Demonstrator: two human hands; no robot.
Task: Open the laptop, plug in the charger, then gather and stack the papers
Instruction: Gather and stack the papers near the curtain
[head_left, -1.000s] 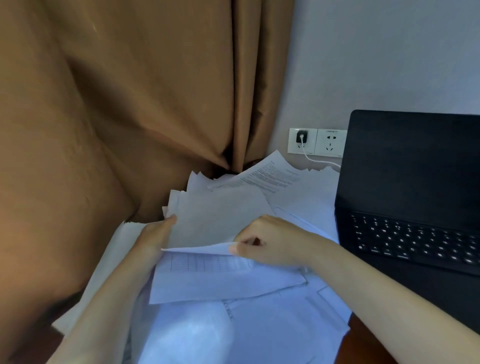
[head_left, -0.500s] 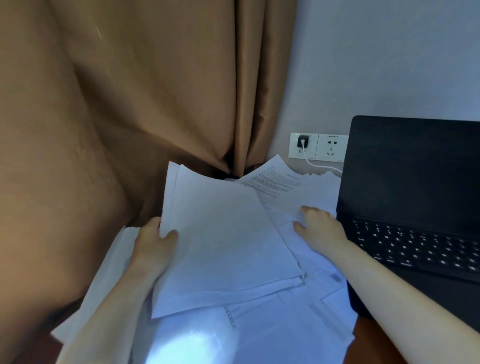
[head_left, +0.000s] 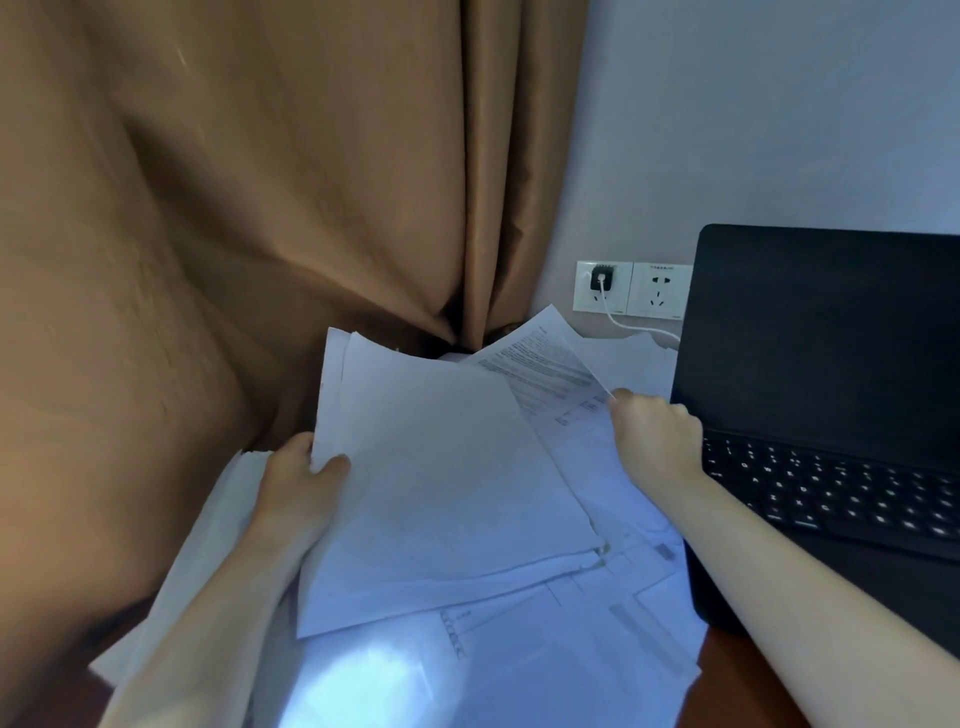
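Note:
My left hand grips the left edge of a small sheaf of white papers, thumb on top, and holds it tilted above the loose sheets spread over the desk. My right hand pinches the edge of a printed sheet by the laptop's left side and lifts it. The black laptop stands open at the right, its screen dark. A black charger plug sits in the wall socket, and its white cable runs behind the laptop.
A brown curtain hangs at the left and back, touching the papers. The brown desk top shows at the lower right. More white sheets overhang at the lower left.
My right hand has let go of the sheaf, moved right toward the laptop and pinched a printed sheet. My left hand has raised and tilted the sheaf.

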